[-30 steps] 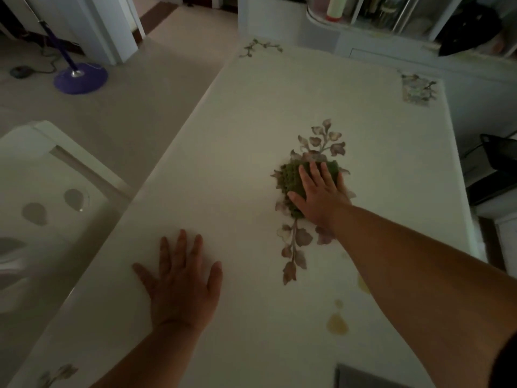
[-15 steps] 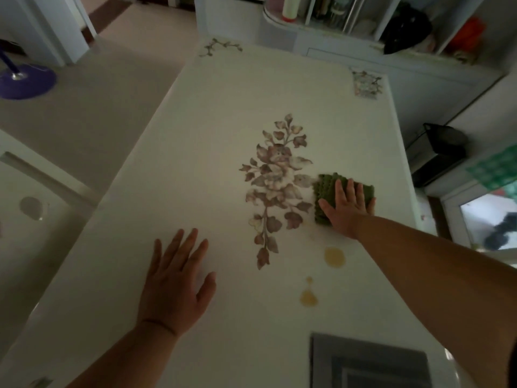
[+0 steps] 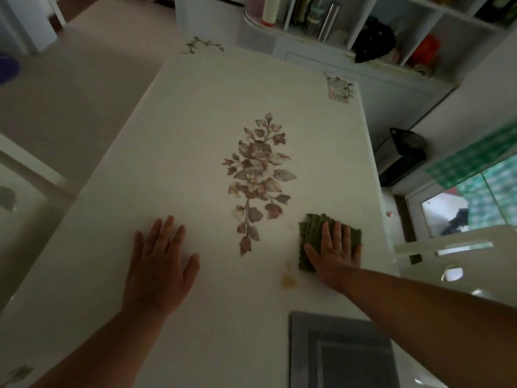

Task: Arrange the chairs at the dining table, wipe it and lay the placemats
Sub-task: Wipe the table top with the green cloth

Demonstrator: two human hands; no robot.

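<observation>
Right grip point(image 3: 334, 254) lies flat and spread on the green cloth point(image 3: 310, 236), palm down, fingers together and pointing away, pressing it to the desk point(image 3: 179, 141) rather than pinching it. Left grip point(image 3: 159, 264) is likewise spread, empty, palm flat on the bare top as a brace.

From the head view, the only one, the cloth sits near the desk's right edge, just right of the printed flower motif point(image 3: 258, 177) and just beyond a yellowish stain point(image 3: 288, 281). It looks soft, light and nubbly, likely to bunch or fold if pushed by one corner, so a flat palm over its middle seems the sound hold. The top looks smooth and hard, so the cloth should slide easily.

A grey placemat point(image 3: 341, 357) lies near the front edge, close behind the right wrist. A white chair point(image 3: 447, 259) stands just off the right edge, near the cloth, so a stroke to the right has little room. To the left and toward the far end the top is open, with wide room for sweeping.
</observation>
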